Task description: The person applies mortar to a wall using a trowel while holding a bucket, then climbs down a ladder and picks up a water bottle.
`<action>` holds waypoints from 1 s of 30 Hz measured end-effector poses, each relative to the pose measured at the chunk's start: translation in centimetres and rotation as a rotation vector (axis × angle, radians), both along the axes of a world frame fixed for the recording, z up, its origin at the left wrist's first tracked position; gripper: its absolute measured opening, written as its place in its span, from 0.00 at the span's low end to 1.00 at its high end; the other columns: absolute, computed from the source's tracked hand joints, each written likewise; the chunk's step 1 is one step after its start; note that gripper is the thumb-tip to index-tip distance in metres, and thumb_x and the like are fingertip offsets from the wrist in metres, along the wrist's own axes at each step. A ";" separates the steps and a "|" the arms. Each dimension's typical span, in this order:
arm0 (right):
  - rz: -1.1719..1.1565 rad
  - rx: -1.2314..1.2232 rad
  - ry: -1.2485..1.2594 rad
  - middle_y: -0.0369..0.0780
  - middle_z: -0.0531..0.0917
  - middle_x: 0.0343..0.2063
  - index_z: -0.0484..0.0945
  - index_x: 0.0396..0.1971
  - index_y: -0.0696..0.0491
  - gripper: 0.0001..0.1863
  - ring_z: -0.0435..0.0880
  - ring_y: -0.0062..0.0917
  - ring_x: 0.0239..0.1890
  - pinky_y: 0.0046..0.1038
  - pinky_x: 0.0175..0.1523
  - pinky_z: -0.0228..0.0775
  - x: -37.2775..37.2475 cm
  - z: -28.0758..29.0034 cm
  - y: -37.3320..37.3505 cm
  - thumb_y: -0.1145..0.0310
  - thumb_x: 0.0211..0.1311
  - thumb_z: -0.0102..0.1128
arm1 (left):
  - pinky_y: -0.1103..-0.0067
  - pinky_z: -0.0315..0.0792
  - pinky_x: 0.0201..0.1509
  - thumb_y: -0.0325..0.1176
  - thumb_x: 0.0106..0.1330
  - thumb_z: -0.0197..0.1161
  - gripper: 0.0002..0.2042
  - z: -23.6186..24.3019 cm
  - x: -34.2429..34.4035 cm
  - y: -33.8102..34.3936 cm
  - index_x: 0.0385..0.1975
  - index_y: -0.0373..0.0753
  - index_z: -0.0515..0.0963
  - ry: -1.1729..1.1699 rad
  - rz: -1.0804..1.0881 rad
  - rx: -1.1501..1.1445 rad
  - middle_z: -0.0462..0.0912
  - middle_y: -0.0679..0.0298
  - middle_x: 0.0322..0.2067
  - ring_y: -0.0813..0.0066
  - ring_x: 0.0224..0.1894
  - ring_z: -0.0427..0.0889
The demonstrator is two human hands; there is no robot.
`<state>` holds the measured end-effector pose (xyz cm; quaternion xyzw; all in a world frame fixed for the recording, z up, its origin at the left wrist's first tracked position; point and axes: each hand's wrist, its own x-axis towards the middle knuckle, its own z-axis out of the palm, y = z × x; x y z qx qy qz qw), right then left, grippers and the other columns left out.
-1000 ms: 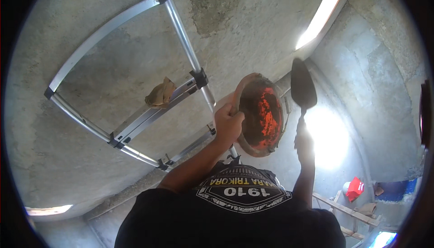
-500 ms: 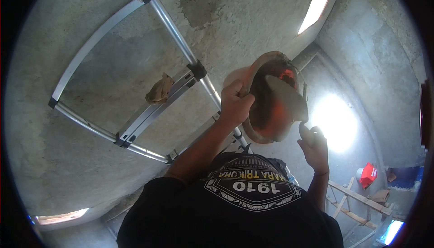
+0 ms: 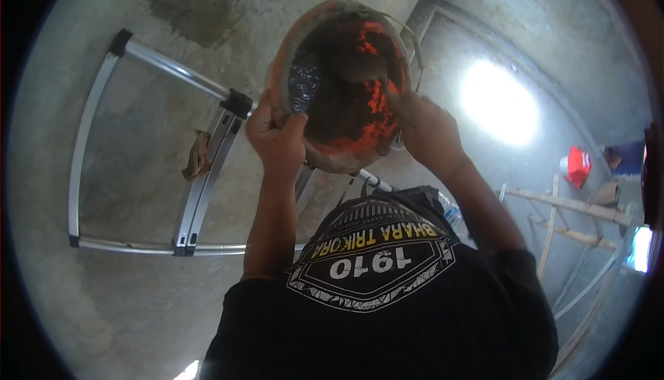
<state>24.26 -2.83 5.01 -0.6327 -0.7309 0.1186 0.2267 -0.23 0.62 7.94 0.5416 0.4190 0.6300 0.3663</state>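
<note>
A cement-smeared orange-red bucket [image 3: 280, 68] is tipped with its mouth toward me, a wire handle hanging at its right side. My left hand [image 3: 277, 138] grips the near-left part of its rim, thumb over the edge. Wet, shiny grey mortar [image 3: 303, 86] clings inside, with red plastic showing through on the right. In my right hand [image 3: 430, 134], closed at the bucket's right edge, is a trowel; its grey, rounded blade [image 3: 363, 66] lies inside the bucket. My right fingers hide its handle.
An aluminium ladder [image 3: 197, 193] stands at the left, with crumpled brown paper [image 3: 198, 156] on its step. Wooden trestle pieces [image 3: 564, 203] and a red-and-white bag [image 3: 578, 167] are at the right. A plastic bottle [image 3: 453, 215] shows beside my shirt. Bare plastered walls surround me.
The bucket has moved left and farther up in view, its mouth turned more toward me. My right hand has brought the trowel deeper into it. The ladder sits lower as my view shifted.
</note>
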 end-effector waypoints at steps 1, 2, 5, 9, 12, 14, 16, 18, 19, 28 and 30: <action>-0.023 -0.010 0.012 0.43 0.79 0.40 0.73 0.57 0.42 0.24 0.81 0.40 0.38 0.40 0.42 0.74 -0.5 0.4 0.3 0.73 0.58 0.56 | 0.89 0.59 0.29 0.17 0.48 0.58 0.11 0.3 0.0 -0.3 0.33 0.33 0.77 0.019 0.011 0.041 0.69 0.77 0.22 0.90 0.25 0.65; 0.015 0.051 -0.008 0.44 0.80 0.36 0.73 0.52 0.47 0.21 0.82 0.42 0.36 0.42 0.40 0.75 -0.8 0.9 1.1 0.70 0.56 0.58 | 0.89 0.60 0.30 0.17 0.49 0.58 0.12 0.6 0.1 -0.2 0.35 0.32 0.78 0.033 0.030 0.092 0.70 0.77 0.23 0.90 0.25 0.65; 0.038 0.069 -0.019 0.46 0.81 0.31 0.73 0.47 0.52 0.19 0.83 0.44 0.35 0.45 0.37 0.75 -1.4 0.6 0.9 0.68 0.54 0.61 | 0.88 0.60 0.30 0.16 0.48 0.58 0.12 0.2 0.1 -0.5 0.35 0.31 0.77 0.097 0.031 0.112 0.69 0.75 0.23 0.89 0.25 0.65; 0.051 -0.063 -0.034 0.47 0.82 0.29 0.73 0.45 0.52 0.17 0.83 0.45 0.33 0.45 0.37 0.75 -1.6 0.1 0.2 0.68 0.53 0.61 | 0.88 0.60 0.30 0.16 0.48 0.57 0.10 -0.6 -0.1 -0.4 0.31 0.31 0.74 0.105 0.044 0.176 0.68 0.73 0.23 0.89 0.25 0.64; 0.056 -0.103 -0.001 0.47 0.82 0.27 0.73 0.44 0.53 0.17 0.83 0.46 0.33 0.46 0.38 0.75 -1.8 -0.9 -0.2 0.67 0.54 0.60 | 0.88 0.60 0.29 0.17 0.47 0.57 0.08 -1.0 0.0 -0.3 0.28 0.32 0.73 0.116 0.064 0.221 0.69 0.71 0.23 0.87 0.24 0.65; 0.025 -0.082 0.057 0.46 0.83 0.28 0.75 0.44 0.51 0.15 0.82 0.46 0.33 0.45 0.39 0.74 -2.5 -0.6 -1.1 0.68 0.56 0.60 | 0.86 0.65 0.37 0.17 0.49 0.56 0.11 -1.4 -0.2 -0.9 0.34 0.30 0.75 0.215 0.099 0.233 0.74 0.68 0.30 0.84 0.30 0.70; -0.005 -0.056 0.114 0.44 0.83 0.28 0.77 0.45 0.48 0.14 0.82 0.46 0.33 0.44 0.39 0.73 -2.9 0.0 -1.9 0.69 0.58 0.59 | 0.84 0.70 0.44 0.17 0.50 0.55 0.15 -2.0 -0.4 -0.7 0.40 0.27 0.77 0.313 0.135 0.250 0.80 0.65 0.36 0.81 0.37 0.76; 0.028 -0.168 0.168 0.45 0.83 0.31 0.77 0.44 0.49 0.13 0.81 0.47 0.36 0.45 0.42 0.73 -3.1 0.4 -2.9 0.69 0.58 0.60 | 0.84 0.70 0.43 0.18 0.50 0.55 0.16 -2.7 -0.7 -0.7 0.41 0.27 0.76 0.317 0.128 0.344 0.79 0.64 0.37 0.80 0.37 0.76; 0.031 -0.172 0.169 0.45 0.83 0.31 0.77 0.44 0.49 0.13 0.81 0.47 0.36 0.45 0.42 0.73 -3.3 0.7 -3.0 0.69 0.58 0.60 | 0.84 0.70 0.43 0.18 0.50 0.55 0.16 -2.7 -0.7 -0.8 0.41 0.27 0.76 0.319 0.131 0.340 0.79 0.64 0.37 0.80 0.37 0.76; 0.068 -0.128 0.097 0.50 0.81 0.26 0.71 0.42 0.56 0.16 0.83 0.46 0.33 0.46 0.38 0.74 -4.9 -1.8 -2.1 0.65 0.55 0.61 | 0.79 0.65 0.32 0.20 0.46 0.59 0.04 -2.7 0.6 -1.5 0.22 0.33 0.71 0.157 0.221 0.304 0.71 0.62 0.24 0.72 0.26 0.71; 0.040 -0.110 0.065 0.48 0.81 0.28 0.71 0.43 0.54 0.16 0.83 0.43 0.33 0.43 0.38 0.75 -5.4 -2.0 -1.7 0.65 0.56 0.60 | 0.83 0.73 0.43 0.17 0.51 0.53 0.17 -3.3 0.2 -1.9 0.44 0.26 0.74 0.210 0.160 0.288 0.79 0.61 0.39 0.79 0.38 0.77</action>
